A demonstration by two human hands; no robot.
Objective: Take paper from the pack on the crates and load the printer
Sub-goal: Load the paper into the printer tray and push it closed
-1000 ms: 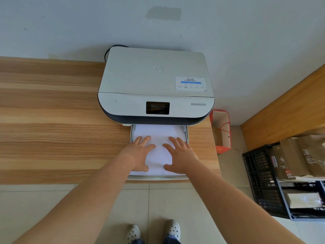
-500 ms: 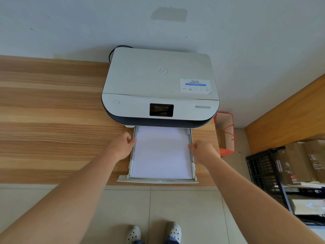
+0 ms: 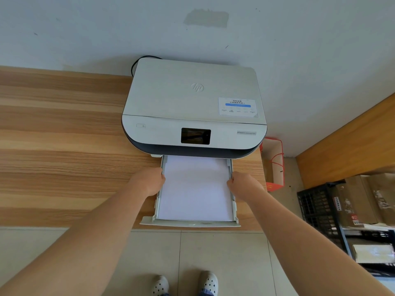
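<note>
A white printer with a dark screen stands on the wooden desk against the wall. Its paper tray is pulled out toward me over the desk edge. A stack of white paper lies flat inside the tray. My left hand grips the tray's left side rail. My right hand grips the right side rail. Brown paper packs rest on black crates at the right.
An orange and white paper bag stands on the floor between the desk's right end and a wooden panel. A black cable loops behind the printer. My shoes are on the tiled floor below the tray.
Both hands left the top of the paper and moved out to the tray's side rails, where they now grip. The paper lies flat and uncovered.
</note>
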